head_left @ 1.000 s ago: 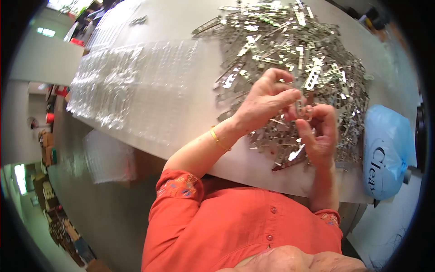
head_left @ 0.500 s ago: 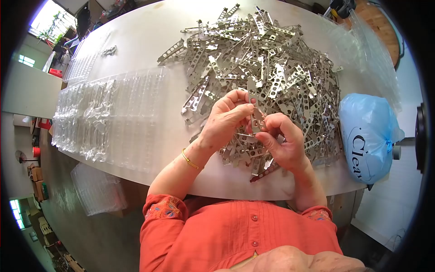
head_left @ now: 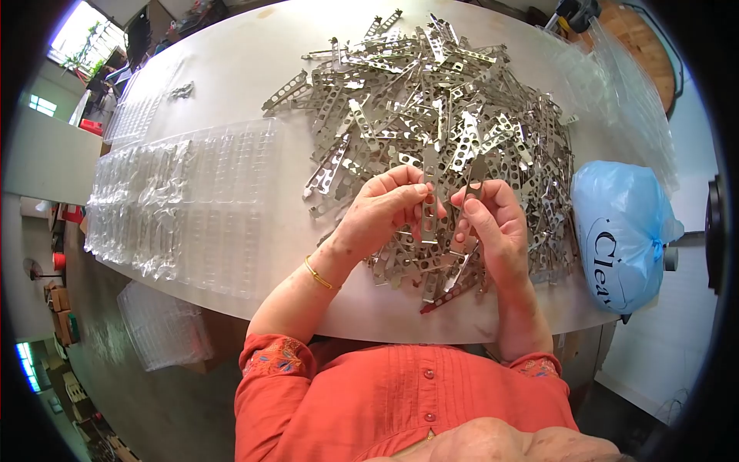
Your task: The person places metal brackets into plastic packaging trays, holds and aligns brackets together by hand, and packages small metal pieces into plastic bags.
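My left hand (head_left: 391,206) pinches a flat metal strip with holes (head_left: 429,208), which stands upright between thumb and fingers. Just to its right, my right hand (head_left: 496,223) holds a second metal strip (head_left: 476,171) between thumb and fingertips. The two strips are apart, side by side. Behind and beneath both hands lies a large heap of similar perforated metal strips (head_left: 400,115) on the pale table (head_left: 308,23).
A clear plastic tray (head_left: 231,169), partly filled with rows of strips, lies at left, with another clear tray (head_left: 138,96) and a few small metal pieces (head_left: 182,91) behind. At right are a blue plastic bag (head_left: 620,231) and clear plastic sheets (head_left: 616,85).
The view has shifted and steadied. My hands, close together before, have moved slightly apart, and a separate strip now shows in each.
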Demonstrator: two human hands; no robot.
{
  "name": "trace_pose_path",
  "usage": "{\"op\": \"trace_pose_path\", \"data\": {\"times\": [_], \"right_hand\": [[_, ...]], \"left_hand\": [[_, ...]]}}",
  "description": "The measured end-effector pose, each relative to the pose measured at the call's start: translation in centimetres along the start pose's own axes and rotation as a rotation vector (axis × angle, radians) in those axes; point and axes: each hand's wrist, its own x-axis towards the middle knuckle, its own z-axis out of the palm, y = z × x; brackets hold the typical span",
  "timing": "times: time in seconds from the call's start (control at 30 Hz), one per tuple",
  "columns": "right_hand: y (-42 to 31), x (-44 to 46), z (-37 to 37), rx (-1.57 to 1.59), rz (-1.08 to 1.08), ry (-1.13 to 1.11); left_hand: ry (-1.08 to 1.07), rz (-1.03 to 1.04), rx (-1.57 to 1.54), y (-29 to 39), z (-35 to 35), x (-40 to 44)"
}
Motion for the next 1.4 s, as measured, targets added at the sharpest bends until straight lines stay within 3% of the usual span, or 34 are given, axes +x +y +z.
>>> {"op": "trace_pose_path", "data": {"times": [1.4], "right_hand": [[0.21, -0.03, -0.35, -0.094, 0.058, -0.022]], "left_hand": [[-0.088, -0.029, 0.08, -0.49, -0.27, 0.01]]}}
